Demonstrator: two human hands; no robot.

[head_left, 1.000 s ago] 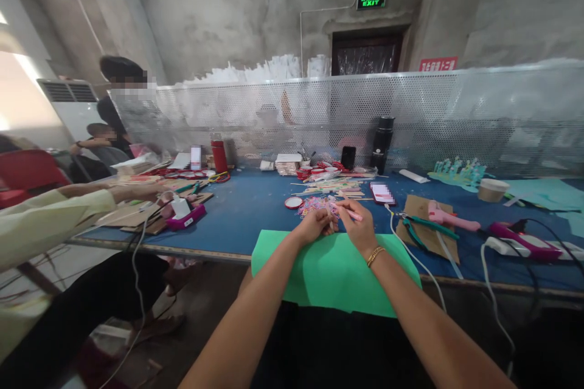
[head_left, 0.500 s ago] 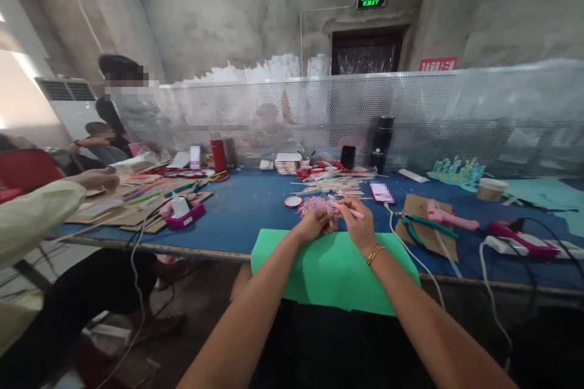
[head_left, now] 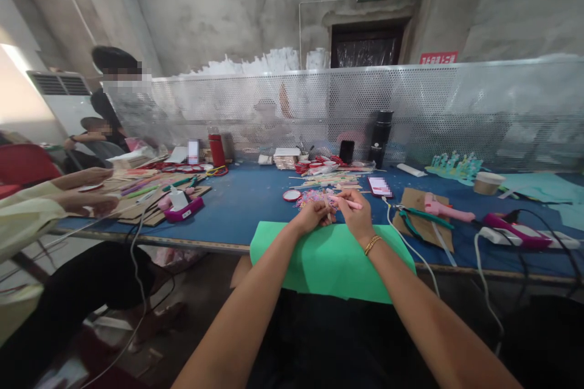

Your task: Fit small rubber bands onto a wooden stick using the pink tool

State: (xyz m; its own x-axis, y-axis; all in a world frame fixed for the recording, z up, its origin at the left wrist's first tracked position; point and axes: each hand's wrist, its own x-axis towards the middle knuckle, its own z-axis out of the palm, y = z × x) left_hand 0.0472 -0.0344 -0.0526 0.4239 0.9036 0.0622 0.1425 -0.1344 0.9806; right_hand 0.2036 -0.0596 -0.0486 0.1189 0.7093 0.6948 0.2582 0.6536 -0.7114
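My left hand (head_left: 314, 217) is closed, pinching a thin pale stick (head_left: 330, 217) above the far edge of a green sheet (head_left: 337, 261). My right hand (head_left: 358, 219), with a gold bracelet at the wrist, grips a pink pen-like tool (head_left: 350, 203). The tool's tip points left, close to the fingers of my left hand; whether it touches the stick is too small to tell. Just beyond both hands lies a heap of tiny multicoloured loops (head_left: 309, 196), partly covered by them. A red-rimmed roll of white tape (head_left: 292, 195) sits left of the heap.
Thin wooden sticks (head_left: 326, 180) lie behind the heap, near a phone (head_left: 379, 186). At right are green-handled pliers (head_left: 426, 220), a pink glue gun (head_left: 447, 209) on cardboard, a purple power strip (head_left: 517, 231) and a paper cup (head_left: 488, 183). A co-worker's hands (head_left: 89, 191) work at left.
My hands keep nearly the same pose, the pink tool still beside the stick. The whole view has shifted slightly upward. At left, a second hand of the co-worker has come into view.
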